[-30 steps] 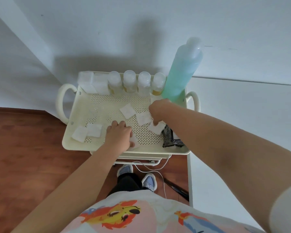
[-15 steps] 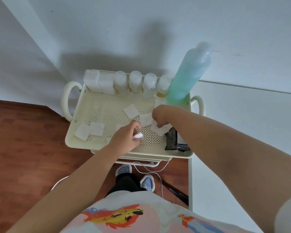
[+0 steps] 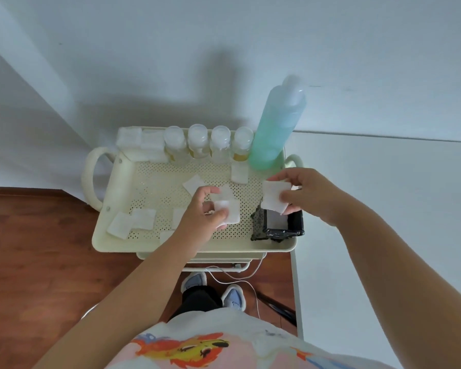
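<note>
A cream perforated cart tray (image 3: pixel 123 182) holds several white cotton pads (image 3: pixel 132 222). My left hand (image 3: pixel 197 217) is lifted over the tray's middle and pinches one white pad (image 3: pixel 228 211) between thumb and fingers. My right hand (image 3: pixel 306 195) holds another white pad (image 3: pixel 273 195) by its edges above a small black mesh box (image 3: pixel 280 227) at the tray's front right corner. More pads lie flat on the tray near its middle (image 3: pixel 194 183) and back (image 3: pixel 239 173).
Along the tray's back stand several small capped bottles (image 3: pixel 197 139), a tall bottle of green liquid (image 3: pixel 274 126) and stacked pad packs (image 3: pixel 139 141). A white wall is behind, a white surface (image 3: pixel 383 209) on the right, wooden floor (image 3: pixel 37 249) on the left.
Both hands have risen off the tray, each lifting a cotton pad. The left went from pressing flat to pinching a pad; the right carried its pad over the black box.
</note>
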Motion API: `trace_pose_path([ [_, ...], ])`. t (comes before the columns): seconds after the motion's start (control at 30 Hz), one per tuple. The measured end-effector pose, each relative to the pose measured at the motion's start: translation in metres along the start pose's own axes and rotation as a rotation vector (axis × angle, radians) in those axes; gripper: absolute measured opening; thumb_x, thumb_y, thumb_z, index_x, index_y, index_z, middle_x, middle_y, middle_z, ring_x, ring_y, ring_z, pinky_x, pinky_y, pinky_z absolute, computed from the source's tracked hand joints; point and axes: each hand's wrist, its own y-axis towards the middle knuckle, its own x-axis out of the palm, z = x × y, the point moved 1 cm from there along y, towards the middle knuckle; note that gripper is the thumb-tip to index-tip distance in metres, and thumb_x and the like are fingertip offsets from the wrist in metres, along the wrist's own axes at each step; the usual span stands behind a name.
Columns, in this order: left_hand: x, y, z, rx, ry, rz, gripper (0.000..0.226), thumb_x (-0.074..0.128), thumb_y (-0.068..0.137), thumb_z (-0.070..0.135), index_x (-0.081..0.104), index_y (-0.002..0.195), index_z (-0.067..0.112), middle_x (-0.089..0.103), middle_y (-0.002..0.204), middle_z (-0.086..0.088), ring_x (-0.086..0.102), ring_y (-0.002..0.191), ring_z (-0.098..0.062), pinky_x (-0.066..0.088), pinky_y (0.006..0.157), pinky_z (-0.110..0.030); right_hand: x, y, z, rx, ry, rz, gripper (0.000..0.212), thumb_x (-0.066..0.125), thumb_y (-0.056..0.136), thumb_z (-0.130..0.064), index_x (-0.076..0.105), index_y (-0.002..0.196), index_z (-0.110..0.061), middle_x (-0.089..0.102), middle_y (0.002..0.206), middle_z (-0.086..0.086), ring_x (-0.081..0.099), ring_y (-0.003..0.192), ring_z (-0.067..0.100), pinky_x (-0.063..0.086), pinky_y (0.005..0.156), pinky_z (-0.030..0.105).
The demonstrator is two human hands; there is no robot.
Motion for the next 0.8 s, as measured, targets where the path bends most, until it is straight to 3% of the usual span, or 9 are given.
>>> trace_pose_path([
  [0.17, 0.018, -0.002, 0.021, 0.064, 0.074, -0.044, 0.03, 0.061, 0.086, 0.004, 0.067, 0.076, 0.031, 0.067, 0.106, -0.003, 0.067, 0.093, -0.027, 0.057, 0.064, -0.027, 0.008, -0.031, 0.027, 0.007, -0.043, 0.319, 0.014, 0.066, 0.078, -0.016, 0.065, 0.072, -0.028, 0.06, 0.064, -0.003, 0.048, 0.053, 0.011, 0.041, 0.054, 0.026],
  [0.27, 0.028, -0.002, 0.03, 0.083, 0.104, -0.054, 0.027, 0.063, 0.086, 0.008, 0.074, 0.084, 0.032, 0.068, 0.109, 0.009, 0.066, 0.094, -0.021, 0.06, 0.07, -0.034, 0.014, -0.036, 0.033, 0.041, -0.004, 0.436, 0.01, 0.069, 0.076, -0.021, 0.06, 0.074, -0.025, 0.063, 0.059, -0.011, 0.049, 0.046, 0.005, 0.039, 0.053, 0.024],
  [0.3, 0.03, -0.002, 0.032, 0.09, 0.121, -0.054, 0.029, 0.063, 0.086, 0.008, 0.074, 0.089, 0.035, 0.068, 0.108, 0.011, 0.066, 0.093, -0.019, 0.058, 0.074, -0.039, 0.015, -0.036, 0.034, 0.058, -0.011, 0.456, 0.01, 0.069, 0.076, -0.024, 0.06, 0.076, -0.025, 0.067, 0.062, -0.01, 0.053, 0.047, 0.004, 0.04, 0.053, 0.024],
  [0.47, 0.035, -0.003, 0.043, 0.141, 0.121, -0.049, 0.034, 0.064, 0.088, 0.009, 0.075, 0.092, 0.041, 0.072, 0.102, 0.005, 0.059, 0.086, -0.022, 0.047, 0.075, -0.036, 0.02, -0.042, 0.036, 0.053, -0.213, 0.497, 0.013, 0.064, 0.084, -0.038, 0.061, 0.075, -0.029, 0.066, 0.075, -0.011, 0.06, 0.072, 0.008, 0.04, 0.059, 0.024],
  [0.67, 0.035, -0.008, 0.048, 0.15, 0.088, -0.024, 0.037, 0.069, 0.083, 0.002, 0.071, 0.09, 0.038, 0.07, 0.105, 0.0, 0.061, 0.094, -0.033, 0.052, 0.088, -0.044, 0.022, -0.039, 0.048, 0.086, -0.429, 0.515, 0.021, 0.057, 0.089, -0.044, 0.072, 0.088, -0.03, 0.054, 0.093, -0.004, 0.045, 0.1, 0.021, 0.034, 0.08, 0.029],
  [0.8, 0.038, -0.01, 0.048, 0.142, 0.089, -0.051, 0.033, 0.072, 0.081, 0.005, 0.072, 0.091, 0.036, 0.07, 0.104, -0.002, 0.064, 0.084, -0.016, 0.053, 0.089, -0.043, 0.028, -0.036, 0.053, 0.08, -0.639, 0.544, 0.022, 0.057, 0.09, -0.045, 0.073, 0.096, -0.032, 0.044, 0.094, -0.006, 0.039, 0.101, 0.022, 0.03, 0.087, 0.028],
])
